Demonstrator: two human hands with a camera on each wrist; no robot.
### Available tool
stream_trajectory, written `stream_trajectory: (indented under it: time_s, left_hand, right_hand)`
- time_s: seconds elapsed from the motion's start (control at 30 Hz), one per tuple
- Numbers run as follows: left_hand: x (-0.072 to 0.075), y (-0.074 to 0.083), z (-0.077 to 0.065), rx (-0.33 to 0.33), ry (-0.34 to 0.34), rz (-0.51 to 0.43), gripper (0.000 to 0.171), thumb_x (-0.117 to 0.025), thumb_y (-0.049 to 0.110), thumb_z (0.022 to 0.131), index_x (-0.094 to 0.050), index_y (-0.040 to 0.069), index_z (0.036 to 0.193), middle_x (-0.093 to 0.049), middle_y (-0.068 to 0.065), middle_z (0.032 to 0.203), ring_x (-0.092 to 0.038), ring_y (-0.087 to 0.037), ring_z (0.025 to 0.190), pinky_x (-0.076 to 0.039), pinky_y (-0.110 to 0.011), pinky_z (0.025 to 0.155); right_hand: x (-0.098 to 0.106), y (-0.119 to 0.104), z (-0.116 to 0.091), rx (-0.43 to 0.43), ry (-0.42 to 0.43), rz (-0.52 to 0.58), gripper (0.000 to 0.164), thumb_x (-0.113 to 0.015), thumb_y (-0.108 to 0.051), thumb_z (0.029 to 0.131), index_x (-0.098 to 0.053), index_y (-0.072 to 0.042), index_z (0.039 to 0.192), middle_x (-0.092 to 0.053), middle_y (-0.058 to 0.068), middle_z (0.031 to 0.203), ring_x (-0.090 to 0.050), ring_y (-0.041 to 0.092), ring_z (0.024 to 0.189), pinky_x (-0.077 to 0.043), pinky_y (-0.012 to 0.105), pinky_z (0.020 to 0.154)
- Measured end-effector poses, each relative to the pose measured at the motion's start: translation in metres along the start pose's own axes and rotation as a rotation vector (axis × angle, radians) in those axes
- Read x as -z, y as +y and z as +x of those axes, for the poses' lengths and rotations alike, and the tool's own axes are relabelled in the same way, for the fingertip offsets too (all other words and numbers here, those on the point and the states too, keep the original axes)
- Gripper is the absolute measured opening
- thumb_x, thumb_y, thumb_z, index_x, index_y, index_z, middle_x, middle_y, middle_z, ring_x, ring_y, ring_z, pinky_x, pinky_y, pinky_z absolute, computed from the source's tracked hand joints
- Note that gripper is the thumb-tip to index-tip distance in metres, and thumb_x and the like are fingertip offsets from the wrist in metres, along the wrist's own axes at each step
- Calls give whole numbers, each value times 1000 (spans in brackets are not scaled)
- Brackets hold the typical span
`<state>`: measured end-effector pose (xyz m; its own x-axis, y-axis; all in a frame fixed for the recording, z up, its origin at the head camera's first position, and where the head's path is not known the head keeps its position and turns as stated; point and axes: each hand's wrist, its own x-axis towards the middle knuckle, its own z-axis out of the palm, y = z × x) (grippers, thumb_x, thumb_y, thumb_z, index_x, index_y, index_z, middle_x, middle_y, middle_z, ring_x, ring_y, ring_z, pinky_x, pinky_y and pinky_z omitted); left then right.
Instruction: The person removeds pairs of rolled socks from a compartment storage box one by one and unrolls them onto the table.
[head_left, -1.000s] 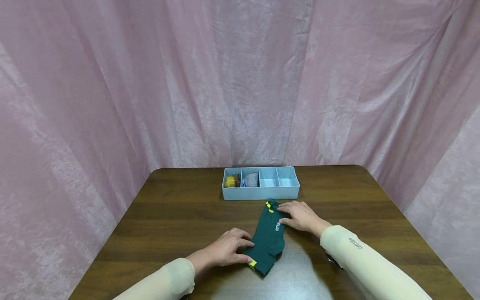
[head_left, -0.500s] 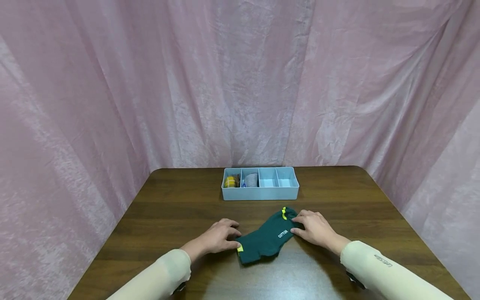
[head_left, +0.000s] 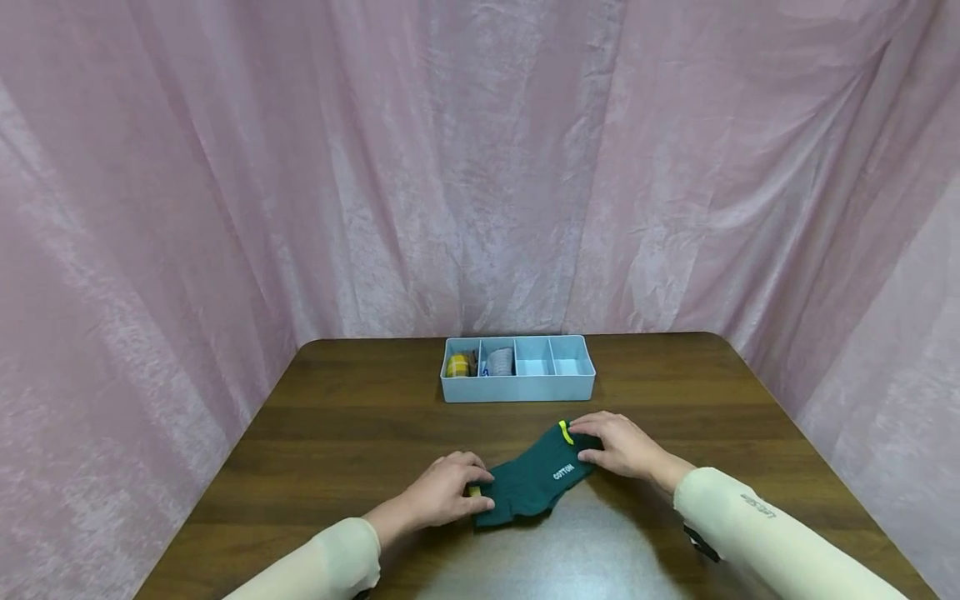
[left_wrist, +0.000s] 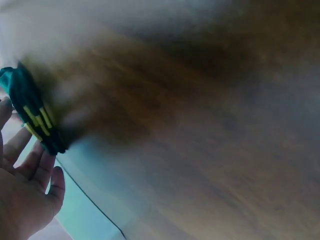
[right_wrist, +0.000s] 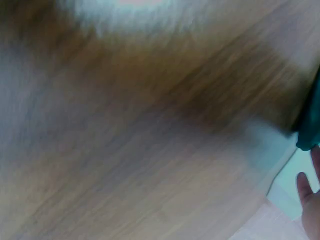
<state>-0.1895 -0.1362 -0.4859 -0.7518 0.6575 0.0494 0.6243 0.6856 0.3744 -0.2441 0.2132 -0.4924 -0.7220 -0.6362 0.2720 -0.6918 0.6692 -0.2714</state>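
A pair of dark green socks (head_left: 528, 483) lies flat on the wooden table, slanting up to the right, with yellow bands near both ends and white "COTTON" lettering. My left hand (head_left: 446, 492) rests on the left end of the socks, thumb and fingers apart. On the right end lie the fingertips of my right hand (head_left: 618, 446), thumb nearer me. In the left wrist view, fairly straight left fingers (left_wrist: 32, 162) reach to the socks (left_wrist: 32, 107) with their yellow stripes. The right wrist view catches only the edge of the socks (right_wrist: 311, 117) and some right fingers (right_wrist: 302, 186).
Behind the socks stands a light blue divided box (head_left: 517, 390). Its leftmost compartment holds a yellow checked roll (head_left: 457, 365) beside something brown; the adjoining one holds a grey roll (head_left: 500, 361). A pink curtain (head_left: 480, 167) hangs behind the table (head_left: 360, 425).
The socks have turned from steeply slanted to flatter, their near end swinging left. My right hand moved right and nearer me. My left hand moved left, then forward over the socks' left end.
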Motion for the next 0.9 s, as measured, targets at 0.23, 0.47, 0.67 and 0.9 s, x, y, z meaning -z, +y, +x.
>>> stream_trajectory:
  time_s: [0.23,0.47,0.67,0.9]
  left_hand:
    - [-4,-10,6,-8,-29,98,43,-70,42,91,-70,13,124,-60,2,125,-53,-19,116,-42,-44,99]
    - [5,-28,13,34,-35,129,48,-71,45,90,-68,16,129,-60,-3,130,-51,-24,123,-40,-48,102]
    - [12,-41,21,113,0,143,47,-72,42,90,-66,18,130,-62,-7,126,-54,-27,118,-42,-48,96]
    - [14,-51,31,234,86,182,43,-72,41,90,-70,14,123,-64,-9,118,-56,-30,111,-44,-49,90]
  right_hand:
    - [-1,4,-8,-48,-73,-39,41,-75,-26,89,-68,-3,122,-66,12,121,-59,34,112,-45,55,92]
    - [2,-1,-20,-146,-84,13,43,-76,-31,88,-69,-7,123,-64,9,120,-58,33,112,-44,58,93]
    - [5,-12,-33,-180,-84,51,39,-76,-32,87,-72,-9,119,-64,3,112,-59,26,104,-48,51,89]
    - [4,-28,-44,-159,-93,67,36,-73,-36,89,-73,-12,117,-62,-5,105,-59,15,95,-50,40,81]
